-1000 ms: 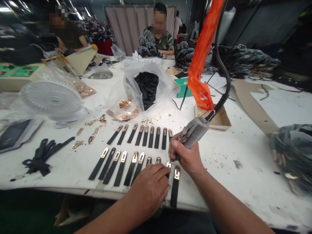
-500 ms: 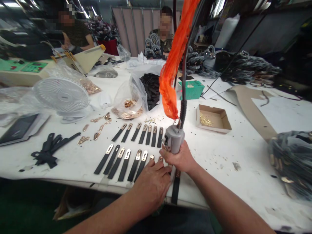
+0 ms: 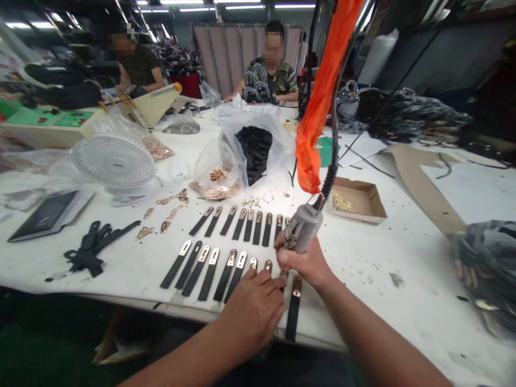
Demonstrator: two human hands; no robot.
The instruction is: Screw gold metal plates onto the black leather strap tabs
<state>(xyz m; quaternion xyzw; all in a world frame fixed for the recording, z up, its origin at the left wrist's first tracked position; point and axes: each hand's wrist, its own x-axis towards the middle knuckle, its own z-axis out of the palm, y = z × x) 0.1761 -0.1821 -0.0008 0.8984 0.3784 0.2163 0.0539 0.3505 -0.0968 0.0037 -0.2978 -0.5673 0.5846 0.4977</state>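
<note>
My right hand [image 3: 302, 262] is wrapped around a grey electric screwdriver [image 3: 304, 227], which leans to the right and hangs from a dark cable with orange cloth beside it. Its tip is hidden behind my fingers. Just left of it, my left hand [image 3: 258, 303] presses its closed fingers on a black strap with a metal plate [image 3: 284, 276] at its end; most of that strap is covered. More black straps with gold plates lie in two rows, such as a strap [image 3: 207, 279] in the near row and another [image 3: 239, 224] in the far one. One strap [image 3: 294, 312] lies right of my left hand.
An open cardboard box [image 3: 358, 200] holds small gold pieces. Behind the rows stand bags of gold plates [image 3: 217, 188] and black straps [image 3: 253, 153]. A white fan [image 3: 113, 164] and a strap pile [image 3: 94, 247] are left; plastic-wrapped goods [image 3: 489, 274] are right. Two people sit across the table.
The screwdriver has tilted, its top and cable swinging right, and sits slightly higher. My left hand stays over the straps. The camera view has shifted a little.
</note>
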